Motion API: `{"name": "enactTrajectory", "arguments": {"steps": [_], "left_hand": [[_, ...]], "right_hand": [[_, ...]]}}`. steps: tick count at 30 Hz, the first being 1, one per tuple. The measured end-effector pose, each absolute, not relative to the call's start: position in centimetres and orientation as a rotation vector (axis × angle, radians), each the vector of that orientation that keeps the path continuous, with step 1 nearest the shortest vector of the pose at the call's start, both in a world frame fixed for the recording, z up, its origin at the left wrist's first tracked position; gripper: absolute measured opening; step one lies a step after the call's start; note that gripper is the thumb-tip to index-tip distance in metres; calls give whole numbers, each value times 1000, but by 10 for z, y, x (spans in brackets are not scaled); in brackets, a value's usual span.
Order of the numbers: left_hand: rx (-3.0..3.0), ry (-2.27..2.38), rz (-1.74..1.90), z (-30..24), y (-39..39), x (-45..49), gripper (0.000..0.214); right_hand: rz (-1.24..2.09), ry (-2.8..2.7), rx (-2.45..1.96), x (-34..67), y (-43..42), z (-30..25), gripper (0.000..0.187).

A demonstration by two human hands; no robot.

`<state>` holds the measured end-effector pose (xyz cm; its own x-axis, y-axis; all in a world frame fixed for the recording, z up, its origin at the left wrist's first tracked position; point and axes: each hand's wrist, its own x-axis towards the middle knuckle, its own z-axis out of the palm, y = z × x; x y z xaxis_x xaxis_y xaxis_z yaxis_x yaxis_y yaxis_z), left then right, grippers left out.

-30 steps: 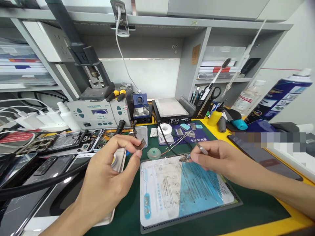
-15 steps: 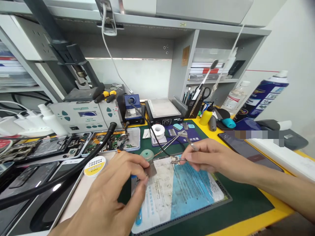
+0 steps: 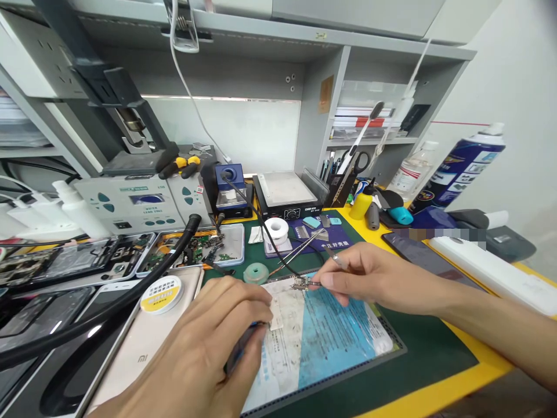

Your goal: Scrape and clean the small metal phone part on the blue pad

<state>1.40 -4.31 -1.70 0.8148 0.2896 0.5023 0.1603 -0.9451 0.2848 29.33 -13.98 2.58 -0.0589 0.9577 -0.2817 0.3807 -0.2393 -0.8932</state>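
My right hand [image 3: 357, 273] is closed on metal tweezers [image 3: 314, 283], whose tips hold a small metal-and-board phone part [image 3: 299, 283] just above the work mat. My left hand [image 3: 217, 337] is curled over the left side of the mat, thumb and fingers close together. By its fingertips shows a thin metal plate [image 3: 277, 320], mostly hidden by the fingers. Something dark blue [image 3: 248, 337] shows between thumb and fingers; I cannot make out what it is. Under both hands lies a stained white-and-blue plastic-covered sheet [image 3: 322, 342].
Behind the hands are a green round roll [image 3: 256, 273], a white solder spool [image 3: 277, 230], a second pair of tweezers [image 3: 300, 249] and a heating plate [image 3: 287, 190]. A black hose [image 3: 174, 255] crosses phones [image 3: 143, 337] and a parts tray [image 3: 241, 244] at left.
My left hand has curled further inward, and the metal plate by its fingertips is now more covered. My right hand still holds the part in the tweezers. The view has shifted slightly.
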Motion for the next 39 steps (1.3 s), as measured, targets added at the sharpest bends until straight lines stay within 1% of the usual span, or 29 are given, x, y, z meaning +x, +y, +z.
{"name": "enactTrajectory", "arguments": {"steps": [4,9,12,18,26,29,30,33,39], "left_hand": [[2815,486,921,-17,-41,15,17],[2860,480,920,-13,-39,16,8],[2796,532,979,-11,-41,14,8],[2690,663,927,-8,-43,10,12],[2695,579,1019,-10,-42,15,12],[2712,594,966,-13,-42,13,12],[2736,601,869,-12,-42,11,13],[2764,628,774,-9,-44,8,12],[2723,586,787,-7,-43,10,10]], "right_hand": [[1329,-1383,-1668,294,-139,26,43],[1346,-1318,-1662,291,-138,28,40],[1355,-1305,-1656,290,-137,29,39],[1359,-1303,-1651,289,-137,30,42],[1353,-1317,-1660,290,-137,28,40],[1348,-1320,-1663,290,-137,28,39],[1348,-1319,-1662,290,-137,28,39],[1355,-1311,-1662,290,-138,29,38],[1344,-1315,-1679,289,-137,31,39]]}}
